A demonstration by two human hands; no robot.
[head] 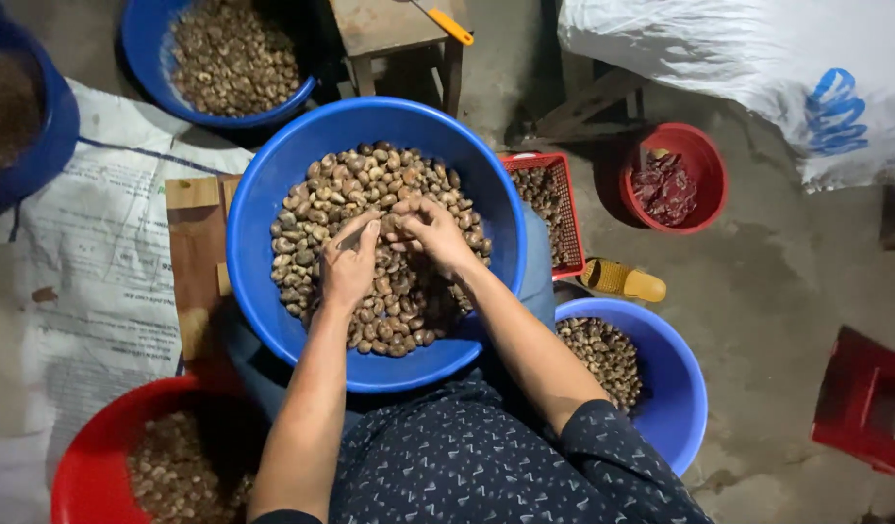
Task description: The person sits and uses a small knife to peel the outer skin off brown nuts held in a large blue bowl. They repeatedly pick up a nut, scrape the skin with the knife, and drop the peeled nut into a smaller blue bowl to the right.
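A large blue basin (263, 194) rests on my lap, filled with brown cashew nuts in shell (321, 204). My left hand (348, 262) and my right hand (430, 233) meet over the middle of the pile. Their fingertips pinch together on one nut (391, 222). What looks like a thin blade (348, 241) lies against the left hand's fingers; I cannot tell it clearly. Both forearms reach in from the bottom of the view.
Around me stand a blue basin of nuts (676, 388) at right, a red basin (93, 456) at lower left, another blue basin (147, 58) at the back, a red mesh basket (569, 209), a red bowl (705, 160), a wooden stool (389, 24) and a white sack (739, 49).
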